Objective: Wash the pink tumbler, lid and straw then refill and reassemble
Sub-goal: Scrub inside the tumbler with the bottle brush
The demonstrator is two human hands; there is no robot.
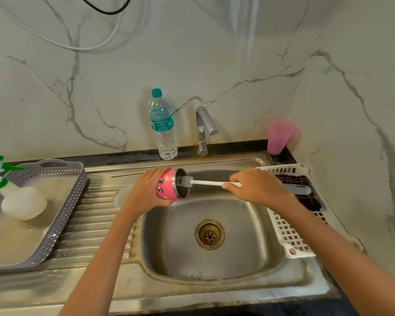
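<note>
Head view catches the washing step, with the scrubbing of the cup's inside in hand. The left hand (146, 190) holds the pink tumbler (167, 187) on its side above the back left corner of the sink (249, 236), fingers (154, 173) curled round the body and the open mouth turned to the right. The right hand (255, 188) grips the white handle of a bottle brush (205, 182), whose grey bristle head sits in the tumbler's mouth, partly inside.

No water shows at the tap (203, 128). A clear round piece (123, 197) on the draining board beside the left wrist may be the lid, and a thin rod (128, 174) behind the hand may be the straw, though neither is certain.

The next move seems to call for driving the brush deeper and twisting it while the left hand braces the cup, then rinsing. A water bottle (163, 126) stands behind, likely for the refill.
</note>
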